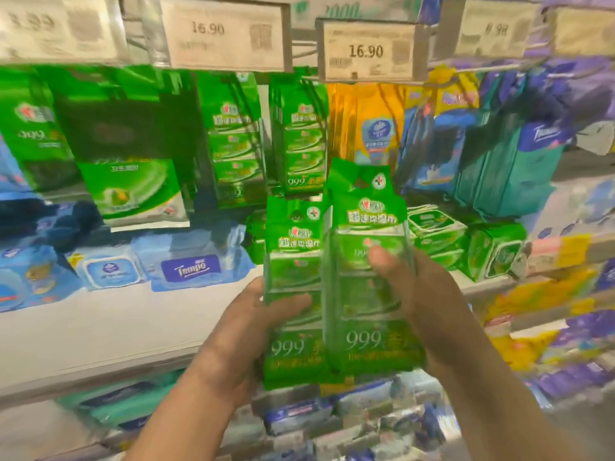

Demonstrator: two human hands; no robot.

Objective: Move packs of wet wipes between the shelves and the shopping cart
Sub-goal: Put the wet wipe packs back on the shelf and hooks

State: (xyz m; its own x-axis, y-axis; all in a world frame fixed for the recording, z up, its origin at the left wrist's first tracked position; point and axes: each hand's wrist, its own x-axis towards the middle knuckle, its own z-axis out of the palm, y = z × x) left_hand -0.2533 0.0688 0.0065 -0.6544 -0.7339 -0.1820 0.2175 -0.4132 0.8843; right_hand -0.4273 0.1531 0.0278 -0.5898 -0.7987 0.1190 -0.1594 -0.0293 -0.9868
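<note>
Packs: two green wet-wipe packs (336, 287), "999" printed white, upright side by side before the shelf (100, 327).
Left hand (253, 331): gripping the left pack.
Right hand (422, 294): thumb across the right pack's front.

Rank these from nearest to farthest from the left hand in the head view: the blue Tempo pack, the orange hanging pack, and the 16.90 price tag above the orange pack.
From the left hand:
1. Blue Tempo pack, lying on the white shelf, up and to its left.
2. Orange hanging pack, on the hooks, up and to its right.
3. 16.90 price tag, at the top, above the orange pack.
</note>
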